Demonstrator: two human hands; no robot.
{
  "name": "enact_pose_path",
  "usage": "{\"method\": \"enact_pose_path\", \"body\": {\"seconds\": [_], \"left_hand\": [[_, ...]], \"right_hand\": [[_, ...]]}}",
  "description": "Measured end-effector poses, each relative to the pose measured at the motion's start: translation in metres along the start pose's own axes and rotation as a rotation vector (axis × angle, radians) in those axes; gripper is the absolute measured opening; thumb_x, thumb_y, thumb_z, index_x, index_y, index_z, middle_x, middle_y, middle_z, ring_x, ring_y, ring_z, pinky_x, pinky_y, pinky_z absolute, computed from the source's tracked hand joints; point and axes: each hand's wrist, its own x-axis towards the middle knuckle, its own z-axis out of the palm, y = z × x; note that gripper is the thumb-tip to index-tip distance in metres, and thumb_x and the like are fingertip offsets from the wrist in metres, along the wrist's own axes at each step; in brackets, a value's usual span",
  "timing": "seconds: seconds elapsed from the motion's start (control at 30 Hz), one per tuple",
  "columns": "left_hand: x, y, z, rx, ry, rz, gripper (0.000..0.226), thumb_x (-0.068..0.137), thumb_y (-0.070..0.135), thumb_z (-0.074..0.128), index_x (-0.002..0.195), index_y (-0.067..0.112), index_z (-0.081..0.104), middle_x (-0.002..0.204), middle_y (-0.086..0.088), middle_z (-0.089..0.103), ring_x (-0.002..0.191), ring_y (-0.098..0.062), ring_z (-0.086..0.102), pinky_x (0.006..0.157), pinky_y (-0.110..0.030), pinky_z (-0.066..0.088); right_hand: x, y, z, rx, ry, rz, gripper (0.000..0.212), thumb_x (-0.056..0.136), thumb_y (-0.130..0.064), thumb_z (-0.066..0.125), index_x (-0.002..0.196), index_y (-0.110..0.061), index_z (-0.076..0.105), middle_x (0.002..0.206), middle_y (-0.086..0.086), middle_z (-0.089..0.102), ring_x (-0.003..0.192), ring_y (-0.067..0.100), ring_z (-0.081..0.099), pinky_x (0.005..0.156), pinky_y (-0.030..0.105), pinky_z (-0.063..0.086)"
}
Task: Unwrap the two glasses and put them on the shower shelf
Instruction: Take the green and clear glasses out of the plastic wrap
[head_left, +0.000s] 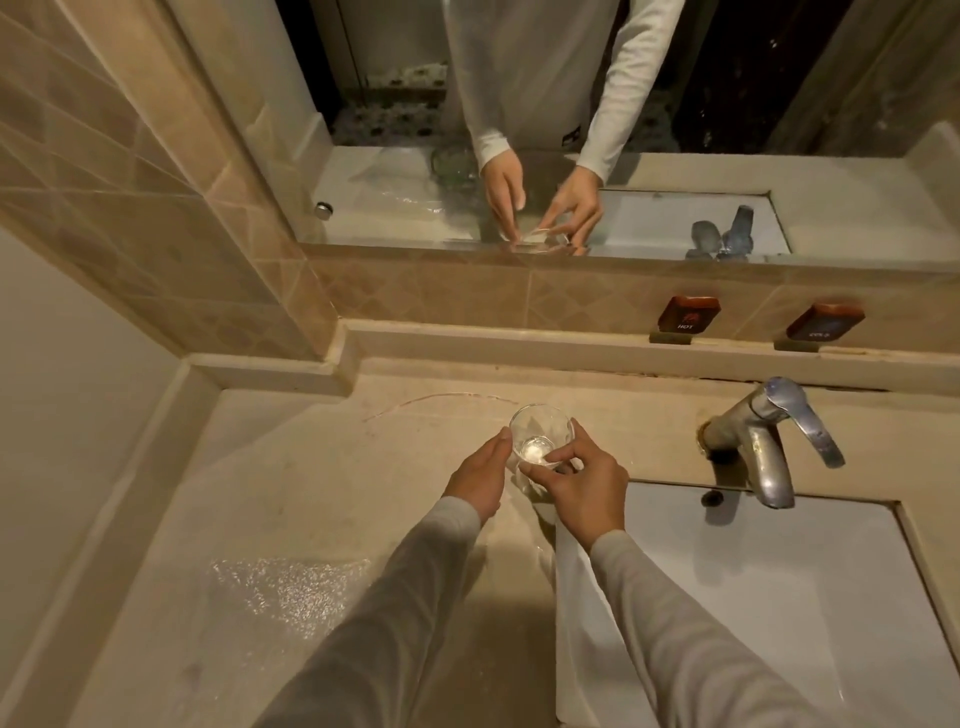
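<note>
Your grey sleeves (395, 623) reach forward, left of the tap (769, 441). Your right hand (582, 493) curls its thumb and fingers round the clear glass (540, 434), mouth upward, over the countertop (311, 493), well left of the tap. Your left hand (480, 475) touches the glass on the side away from the tap; its fingertips are hidden, so I cannot tell whether it grips.

Beige stone counter (322, 467) — crinkled clear wrap (291, 587) lies on it, tap (763, 447) mounted right.
</note>
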Motion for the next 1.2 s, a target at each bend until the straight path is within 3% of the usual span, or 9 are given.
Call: {"method": "enact_pose_path", "body": {"seconds": [0.13,0.33,0.47,0.6,0.7,0.77,0.83,1.03,1.2], "left_hand": [[0.003,0.001,0.001,0.041,0.024,0.005,0.063,0.095,0.068,0.03,0.132,0.027,0.059,0.14,-0.013,0.058,0.122,-0.035,0.057,0.103,-0.044,0.048],[0.004,0.007,0.002,0.057,0.04,-0.01,0.065,0.094,0.07,0.028,0.136,0.029,0.055,0.142,-0.011,0.057,0.13,-0.034,0.052,0.112,-0.051,0.039],[0.007,0.009,0.002,0.059,0.055,-0.006,0.063,0.095,0.07,0.025,0.14,0.034,0.051,0.144,-0.004,0.056,0.129,-0.029,0.052,0.113,-0.048,0.037],[0.008,0.008,0.004,0.087,0.067,-0.002,0.062,0.097,0.067,0.023,0.143,0.033,0.048,0.146,-0.004,0.054,0.132,-0.029,0.05,0.115,-0.048,0.035],[0.005,0.009,0.004,0.078,0.068,0.003,0.06,0.098,0.065,0.024,0.143,0.034,0.048,0.146,-0.003,0.054,0.132,-0.027,0.05,0.116,-0.047,0.034],[0.001,0.011,0.004,0.099,0.061,0.017,0.058,0.1,0.062,0.023,0.143,0.033,0.049,0.146,-0.002,0.054,0.131,-0.026,0.05,0.116,-0.045,0.033],[-0.004,0.013,0.002,0.141,0.054,0.038,0.057,0.1,0.06,0.022,0.144,0.034,0.047,0.148,-0.001,0.052,0.133,-0.025,0.049,0.115,-0.04,0.032],[-0.022,0.009,-0.018,0.164,0.063,0.082,0.058,0.1,0.06,0.028,0.147,0.031,0.044,0.155,0.005,0.044,0.141,-0.021,0.041,0.112,-0.031,0.025],[-0.052,0.005,-0.053,0.13,0.074,0.13,0.062,0.097,0.065,0.028,0.142,0.029,0.051,0.149,0.004,0.051,0.135,-0.026,0.048,0.116,-0.046,0.034]], "right_hand": [[0.008,0.002,0.001,-0.036,-0.039,0.036,0.029,0.063,-0.013,0.097,0.071,-0.008,0.07,0.149,0.002,0.057,0.113,0.012,0.061,0.074,-0.004,0.042],[0.013,-0.01,0.003,-0.05,-0.069,0.051,0.026,0.068,-0.015,0.094,0.071,-0.011,0.069,0.152,-0.002,0.054,0.115,0.023,0.064,0.094,0.04,0.059],[0.019,-0.012,0.005,-0.073,-0.087,0.054,0.024,0.072,-0.012,0.092,0.074,-0.01,0.069,0.154,0.002,0.052,0.132,0.03,0.057,0.078,0.0,0.045],[0.021,-0.008,0.009,-0.073,-0.093,0.065,0.023,0.074,-0.01,0.09,0.077,-0.008,0.068,0.154,0.003,0.053,0.131,0.033,0.057,0.058,-0.008,0.038],[0.022,-0.006,0.01,-0.088,-0.118,0.022,0.02,0.076,-0.015,0.089,0.083,-0.013,0.07,0.155,0.003,0.051,0.133,0.033,0.056,0.075,0.001,0.049],[0.022,-0.005,0.008,-0.129,-0.149,-0.008,0.02,0.079,-0.021,0.087,0.095,-0.017,0.074,0.157,0.002,0.049,0.134,0.033,0.055,0.101,0.029,0.054],[0.02,-0.005,0.008,-0.142,-0.167,-0.019,0.031,0.082,-0.025,0.085,0.11,-0.019,0.076,0.159,0.005,0.045,0.136,0.034,0.053,0.11,0.042,0.048],[0.005,-0.018,0.004,-0.125,-0.154,-0.038,0.059,0.084,-0.028,0.083,0.139,-0.021,0.062,0.166,0.012,0.03,0.146,0.034,0.041,0.115,0.041,0.04],[-0.019,-0.032,-0.002,-0.091,-0.126,-0.059,0.059,0.087,-0.025,0.081,0.142,-0.018,0.061,0.167,0.012,0.028,0.148,0.031,0.038,0.118,0.046,0.039]]}}
